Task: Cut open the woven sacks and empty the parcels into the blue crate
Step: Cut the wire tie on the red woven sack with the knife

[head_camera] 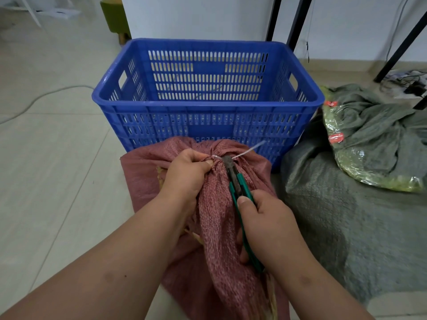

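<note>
A red woven sack (221, 239) lies on the floor in front of the blue crate (208, 105), its neck bunched and bound by a white zip tie (248, 150). My left hand (186, 174) grips the bunched neck just below the tie. My right hand (265, 225) holds green-handled scissors (238, 183), whose dark blades reach the tie at the sack's neck. The crate looks empty inside. To the right lie grey-green woven sacks (346, 215).
A clear plastic bag of green items (360, 162) with red labels sits on the grey sacks at right. Black table legs (295, 21) and cables stand behind them. A small green stool (115, 17) is at the back left, and a grey cable crosses the tiled floor at left.
</note>
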`<state>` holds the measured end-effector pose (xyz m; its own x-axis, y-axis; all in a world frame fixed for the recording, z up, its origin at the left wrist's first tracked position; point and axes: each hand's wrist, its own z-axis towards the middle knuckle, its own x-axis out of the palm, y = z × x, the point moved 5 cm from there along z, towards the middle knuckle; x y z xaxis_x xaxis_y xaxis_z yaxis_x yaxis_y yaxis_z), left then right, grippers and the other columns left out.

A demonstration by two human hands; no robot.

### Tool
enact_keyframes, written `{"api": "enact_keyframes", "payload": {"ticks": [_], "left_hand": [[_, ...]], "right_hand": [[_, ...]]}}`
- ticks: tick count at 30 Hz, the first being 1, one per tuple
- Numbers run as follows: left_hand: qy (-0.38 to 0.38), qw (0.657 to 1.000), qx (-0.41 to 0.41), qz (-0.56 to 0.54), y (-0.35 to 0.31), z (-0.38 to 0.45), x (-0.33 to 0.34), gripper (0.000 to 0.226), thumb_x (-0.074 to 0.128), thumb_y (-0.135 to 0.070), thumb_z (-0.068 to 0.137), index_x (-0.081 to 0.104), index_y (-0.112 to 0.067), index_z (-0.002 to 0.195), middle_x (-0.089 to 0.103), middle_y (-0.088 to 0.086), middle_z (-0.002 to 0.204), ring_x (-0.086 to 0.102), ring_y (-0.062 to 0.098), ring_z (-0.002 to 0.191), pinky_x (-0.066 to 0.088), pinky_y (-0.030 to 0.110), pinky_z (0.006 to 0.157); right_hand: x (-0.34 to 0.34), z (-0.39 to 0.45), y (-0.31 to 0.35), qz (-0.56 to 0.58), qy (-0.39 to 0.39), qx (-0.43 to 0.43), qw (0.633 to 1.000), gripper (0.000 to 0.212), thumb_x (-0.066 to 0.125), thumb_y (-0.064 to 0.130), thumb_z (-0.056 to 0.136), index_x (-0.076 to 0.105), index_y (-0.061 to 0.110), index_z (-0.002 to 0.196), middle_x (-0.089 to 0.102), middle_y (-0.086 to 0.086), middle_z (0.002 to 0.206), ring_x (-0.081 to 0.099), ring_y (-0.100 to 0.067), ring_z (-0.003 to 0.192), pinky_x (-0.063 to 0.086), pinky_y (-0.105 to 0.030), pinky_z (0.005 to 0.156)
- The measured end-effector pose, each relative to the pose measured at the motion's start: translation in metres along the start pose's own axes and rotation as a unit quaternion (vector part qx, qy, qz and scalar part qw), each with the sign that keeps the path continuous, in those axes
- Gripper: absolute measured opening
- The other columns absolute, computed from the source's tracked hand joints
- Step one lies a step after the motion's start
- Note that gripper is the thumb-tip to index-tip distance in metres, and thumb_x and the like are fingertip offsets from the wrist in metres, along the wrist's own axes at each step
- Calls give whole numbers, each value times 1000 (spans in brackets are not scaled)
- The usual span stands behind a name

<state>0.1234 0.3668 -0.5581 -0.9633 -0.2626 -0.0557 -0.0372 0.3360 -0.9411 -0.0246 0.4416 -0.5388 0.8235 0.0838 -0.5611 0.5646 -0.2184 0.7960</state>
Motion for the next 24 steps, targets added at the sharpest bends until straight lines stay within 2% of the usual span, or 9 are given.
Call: {"api": "enact_keyframes", "payload": {"ticks": [5, 9, 11, 13, 16, 19, 24], "left_hand": [[-2, 1000, -4, -5, -1, -1, 0, 14, 58, -5, 92, 60, -15, 82, 65, 10, 86, 58, 22, 80, 49, 39, 76], [18, 1000, 11, 10, -4, -6, 1, 4, 62, -16, 92, 62, -12, 90, 68, 12, 96, 64, 25, 89, 52, 44, 83], [31, 999, 25, 24, -4, -8, 1, 23, 74, -26, 85, 63, -9, 96, 71, 13, 96, 68, 28, 91, 55, 44, 82], [41, 999, 22, 27, -2, -6, 0, 26, 79, -18, 80, 64, -6, 97, 73, 15, 94, 70, 32, 90, 58, 46, 84], [32, 999, 32, 30, -1, -3, -2, 13, 74, -2, 82, 66, -8, 89, 73, 12, 85, 69, 25, 78, 58, 39, 78], [7, 997, 55, 52, -3, -5, -2, 14, 72, -1, 83, 65, -13, 82, 71, 7, 79, 66, 18, 72, 56, 34, 72], [2, 981, 114, 156, -6, -9, 5, 15, 75, -11, 82, 66, -19, 74, 72, 4, 81, 68, 23, 81, 57, 43, 77]], "right_hand": [[3, -2, -1, -1, -18, 5, 1000, 46, 28, 65, 67, 50, 26, 79, 67, -12, 72, 65, -41, 67, 56, -51, 67], [5, -2, -2, -18, -22, 3, 1000, 36, 33, 58, 78, 50, 26, 81, 67, -10, 71, 66, -37, 65, 57, -47, 67], [6, 0, -3, -24, -15, 7, 1000, 30, 36, 52, 84, 51, 26, 83, 68, -8, 73, 67, -34, 65, 58, -45, 67], [7, 2, -5, -26, -8, 13, 1000, 29, 37, 50, 86, 52, 25, 85, 69, -9, 75, 68, -35, 68, 58, -45, 69], [11, 0, -6, -21, -2, 29, 999, 34, 35, 54, 81, 52, 25, 84, 69, -10, 75, 68, -37, 69, 58, -48, 69], [16, -4, -7, -17, -7, 28, 999, 33, 35, 53, 82, 50, 24, 81, 67, -10, 72, 67, -36, 66, 58, -47, 65], [10, 5, -9, -27, -23, 28, 999, 26, 43, 41, 94, 51, 21, 81, 65, -8, 77, 66, -32, 71, 56, -41, 68]]}}
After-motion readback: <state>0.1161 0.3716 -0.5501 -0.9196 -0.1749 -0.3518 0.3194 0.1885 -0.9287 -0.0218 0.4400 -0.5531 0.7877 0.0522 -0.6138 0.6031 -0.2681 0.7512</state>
